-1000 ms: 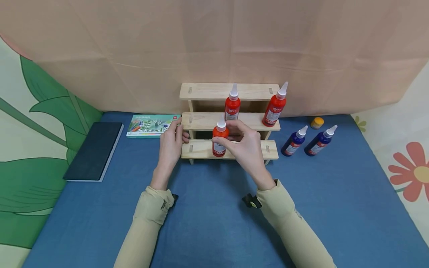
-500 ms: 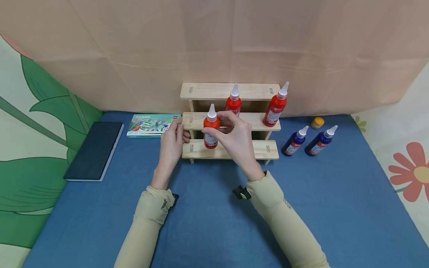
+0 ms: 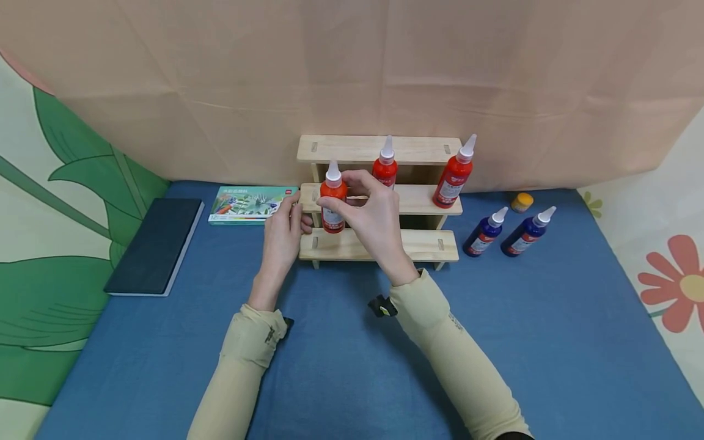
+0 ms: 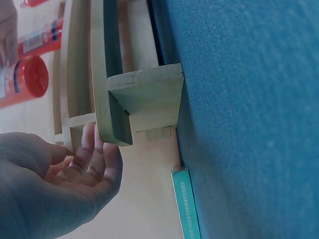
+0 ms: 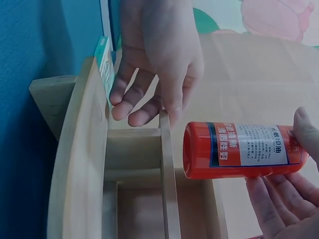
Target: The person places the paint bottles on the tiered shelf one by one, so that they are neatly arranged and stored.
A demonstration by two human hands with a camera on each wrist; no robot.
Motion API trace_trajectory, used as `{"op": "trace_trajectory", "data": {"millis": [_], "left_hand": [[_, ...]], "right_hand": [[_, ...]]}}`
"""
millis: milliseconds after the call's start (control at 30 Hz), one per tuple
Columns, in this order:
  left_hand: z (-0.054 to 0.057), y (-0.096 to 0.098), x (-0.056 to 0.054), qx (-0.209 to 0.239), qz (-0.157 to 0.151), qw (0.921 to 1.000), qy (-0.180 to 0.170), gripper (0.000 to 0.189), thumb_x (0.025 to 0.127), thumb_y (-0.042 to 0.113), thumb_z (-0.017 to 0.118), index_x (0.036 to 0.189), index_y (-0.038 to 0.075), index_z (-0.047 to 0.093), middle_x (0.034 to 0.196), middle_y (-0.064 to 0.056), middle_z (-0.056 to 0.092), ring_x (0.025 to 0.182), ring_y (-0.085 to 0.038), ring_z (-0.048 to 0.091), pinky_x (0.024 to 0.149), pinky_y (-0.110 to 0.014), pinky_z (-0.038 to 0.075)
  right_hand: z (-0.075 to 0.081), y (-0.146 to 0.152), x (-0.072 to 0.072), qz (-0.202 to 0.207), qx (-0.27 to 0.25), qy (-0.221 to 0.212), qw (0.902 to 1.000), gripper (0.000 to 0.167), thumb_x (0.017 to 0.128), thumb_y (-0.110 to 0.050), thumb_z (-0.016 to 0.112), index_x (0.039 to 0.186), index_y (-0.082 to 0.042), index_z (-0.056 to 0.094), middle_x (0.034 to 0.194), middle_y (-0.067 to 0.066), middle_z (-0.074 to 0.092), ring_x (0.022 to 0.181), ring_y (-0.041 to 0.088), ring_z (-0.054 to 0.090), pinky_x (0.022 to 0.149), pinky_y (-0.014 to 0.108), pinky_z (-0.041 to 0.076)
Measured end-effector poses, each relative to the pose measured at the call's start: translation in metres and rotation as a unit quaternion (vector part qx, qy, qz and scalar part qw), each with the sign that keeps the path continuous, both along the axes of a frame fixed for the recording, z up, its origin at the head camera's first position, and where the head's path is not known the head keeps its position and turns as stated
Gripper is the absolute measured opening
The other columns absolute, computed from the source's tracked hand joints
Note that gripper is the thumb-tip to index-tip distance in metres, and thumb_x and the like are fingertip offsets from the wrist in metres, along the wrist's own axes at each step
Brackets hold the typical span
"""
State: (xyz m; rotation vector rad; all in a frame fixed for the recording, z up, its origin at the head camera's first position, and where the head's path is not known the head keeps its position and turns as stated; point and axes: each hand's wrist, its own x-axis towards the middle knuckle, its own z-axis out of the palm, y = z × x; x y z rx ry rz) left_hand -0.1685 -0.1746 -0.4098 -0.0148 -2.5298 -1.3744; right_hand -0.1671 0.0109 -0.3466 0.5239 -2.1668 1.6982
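My right hand [image 3: 376, 223] grips a red bottle [image 3: 333, 215] with a white pointed nozzle, thumb on one side and fingers on the other. The bottle is upright, its base raised above the bottom step at the left of the wooden stepped shelf [image 3: 385, 245]. In the right wrist view, a gap separates this bottle [image 5: 249, 149] from the boards. My left hand [image 3: 282, 241] holds the left end of the middle board, thumb and fingertips at its edge [image 5: 167, 119]. Two more red bottles stand on the middle step, one centre [image 3: 385, 171], one right [image 3: 452, 180].
Two dark blue bottles [image 3: 482, 233] with white nozzles stand right of the shelf, near a small yellow cap-like item [image 3: 521, 202]. A green illustrated box [image 3: 250, 205] lies by my left hand. Farther left is a dark notebook [image 3: 156, 244]. A beige cloth [image 3: 352, 73] hangs behind.
My right hand has lifted the red bottle off the bottom step and carried it left and up toward the middle board's left end. The left hand has stayed in place.
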Motion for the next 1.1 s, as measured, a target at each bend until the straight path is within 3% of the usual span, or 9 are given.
{"op": "trace_trajectory", "data": {"millis": [400, 767, 1100], "left_hand": [[0.000, 0.000, 0.000, 0.003, -0.001, 0.9999, -0.011, 0.042, 0.117, 0.014, 0.047, 0.154, -0.005, 0.052, 0.091, -0.022, 0.074, 0.077, -0.034, 0.074, 0.076, -0.047, 0.060], [0.000, 0.000, 0.000, -0.004, -0.001, 1.0000, -0.007, 0.041, 0.116, 0.012, 0.047, 0.153, -0.006, 0.053, 0.092, -0.022, 0.074, 0.078, -0.034, 0.074, 0.071, -0.034, 0.054], [0.000, 0.000, 0.000, -0.007, 0.001, 1.0000, 0.002, 0.041, 0.117, 0.012, 0.047, 0.152, -0.007, 0.053, 0.091, -0.022, 0.074, 0.077, -0.035, 0.074, 0.071, -0.038, 0.056]], "right_hand": [[0.001, -0.011, -0.012, -0.009, 0.005, 0.007, 0.9999, 0.047, 0.087, -0.017, 0.093, 0.126, 0.001, 0.074, 0.118, 0.013, 0.078, 0.102, 0.023, 0.075, 0.085, 0.034, 0.062], [0.010, -0.016, -0.019, -0.015, 0.014, 0.007, 0.9998, 0.045, 0.089, -0.019, 0.091, 0.126, 0.000, 0.074, 0.117, 0.012, 0.079, 0.102, 0.022, 0.075, 0.086, 0.029, 0.059], [0.016, -0.018, -0.030, -0.009, 0.013, 0.005, 0.9999, 0.047, 0.088, -0.019, 0.092, 0.127, 0.000, 0.073, 0.117, 0.012, 0.078, 0.102, 0.020, 0.075, 0.088, 0.027, 0.057]]}}
